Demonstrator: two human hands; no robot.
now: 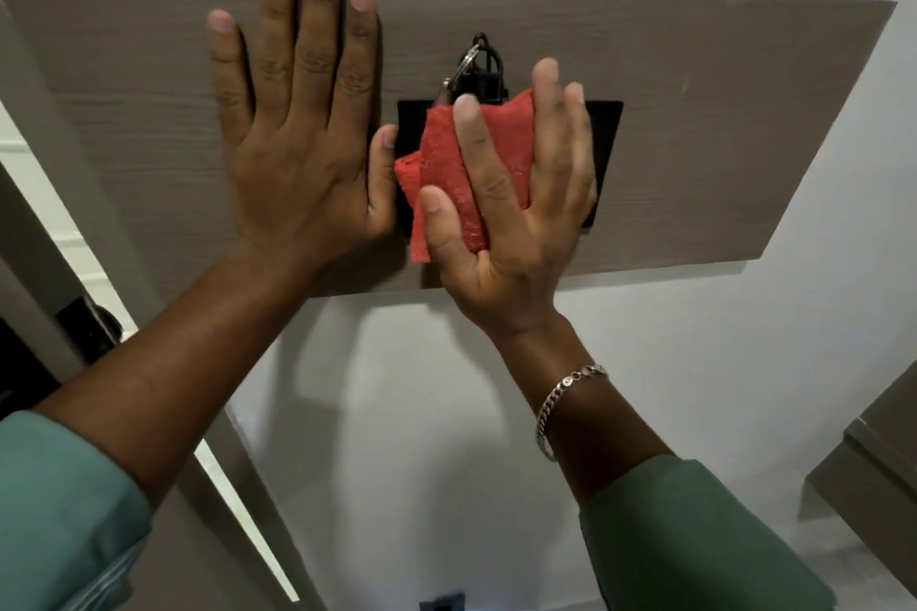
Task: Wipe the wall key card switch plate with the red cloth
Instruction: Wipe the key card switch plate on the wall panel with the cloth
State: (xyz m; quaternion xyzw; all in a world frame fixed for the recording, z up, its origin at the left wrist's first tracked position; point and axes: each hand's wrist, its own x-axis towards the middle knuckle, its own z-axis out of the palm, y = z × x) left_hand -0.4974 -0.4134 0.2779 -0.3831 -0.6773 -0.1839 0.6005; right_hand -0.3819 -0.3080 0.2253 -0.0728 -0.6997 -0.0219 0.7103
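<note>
A black key card switch plate (606, 134) is set in a grey-brown wooden wall panel (694, 79). My right hand (516, 213) presses a folded red cloth (446, 154) against the plate's middle and covers most of it. A key ring with a black fob (479, 70) sticks out of the plate's top edge, just above the cloth. My left hand (297, 114) lies flat on the panel left of the plate, fingers spread, thumb touching the plate's left edge.
White wall surrounds the panel. A door frame and door edge with a dark latch (79, 327) run down the left side. A brown furniture corner (873, 471) juts in at the lower right. A dark wall socket (441, 603) sits low on the wall.
</note>
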